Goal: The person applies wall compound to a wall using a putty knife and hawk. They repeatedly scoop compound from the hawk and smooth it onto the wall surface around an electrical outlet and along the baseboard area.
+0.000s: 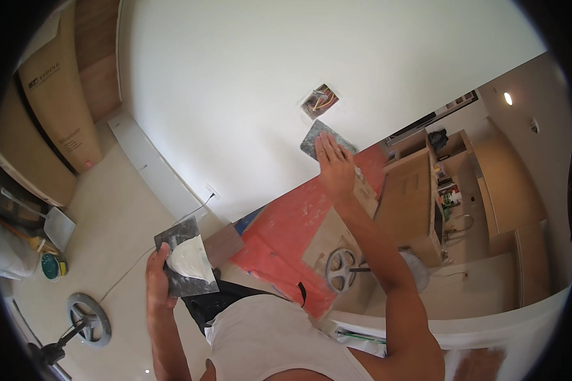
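In my left hand (157, 276) is a dark rectangular putty trowel (192, 287), gripped at its left edge, thumb on top. A smooth mound of white putty (190, 259) covers much of its right side. My right hand (333, 162) grips a second grey rectangular trowel (311, 138), its fingers stretched over the blade and pointing up. That blade lies at or against the white wall (235, 95), just below an open electrical box (320, 100) with coloured wires. Whatever handle it has is hidden under my hand.
Large cardboard boxes (57, 95) lean at the left. Red sheeting (279, 235) and cardboard cover something beneath my right arm. A grey wheel-shaped base (89, 319) and a green tub (54, 267) stand lower left. A cable runs to a wall socket (213, 191). Wooden cabinets (407, 197) fill the right.
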### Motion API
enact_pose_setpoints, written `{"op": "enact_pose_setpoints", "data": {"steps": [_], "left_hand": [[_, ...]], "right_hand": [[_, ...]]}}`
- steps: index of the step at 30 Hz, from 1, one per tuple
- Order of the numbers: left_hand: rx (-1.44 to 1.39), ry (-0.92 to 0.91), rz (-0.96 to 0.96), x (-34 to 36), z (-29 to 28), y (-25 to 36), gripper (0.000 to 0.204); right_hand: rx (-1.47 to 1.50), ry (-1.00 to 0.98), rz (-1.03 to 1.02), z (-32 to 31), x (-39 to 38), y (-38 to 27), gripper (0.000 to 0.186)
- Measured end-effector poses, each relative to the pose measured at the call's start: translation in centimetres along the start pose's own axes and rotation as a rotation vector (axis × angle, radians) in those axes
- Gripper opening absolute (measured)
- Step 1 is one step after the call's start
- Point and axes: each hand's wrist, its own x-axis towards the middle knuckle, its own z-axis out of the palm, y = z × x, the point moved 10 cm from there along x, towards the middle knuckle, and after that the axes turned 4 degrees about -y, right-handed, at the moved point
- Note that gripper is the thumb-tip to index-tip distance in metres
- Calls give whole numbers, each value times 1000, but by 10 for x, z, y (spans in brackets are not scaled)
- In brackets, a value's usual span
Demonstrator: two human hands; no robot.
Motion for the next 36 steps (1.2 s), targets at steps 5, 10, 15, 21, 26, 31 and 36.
{"op": "enact_pose_setpoints", "data": {"steps": [5, 10, 15, 21, 26, 31, 36], "left_hand": [[18, 23, -9, -3, -1, -2, 37], [-7, -34, -22, 1, 13, -5, 39], [-100, -89, -28, 21, 65, -17, 46], [-248, -244, -125, 74, 130, -10, 40], [-26, -303, -94, 81, 165, 49, 41], [85, -322, -91, 106, 147, 110, 40], [125, -277, -115, 157, 98, 151, 41]], "right_hand": [[61, -65, -4, 32, -7, -24, 38], [368, -35, 250, -1, -9, -31, 31], [1093, -24, 839, -36, -54, -38, 19], [1407, 144, 585, -97, -39, -106, 34], [890, 46, 653, -56, -21, -88, 34], [633, 148, 1012, -49, -12, -6, 25], [365, 349, 1043, -83, -7, 36, 30]]}}
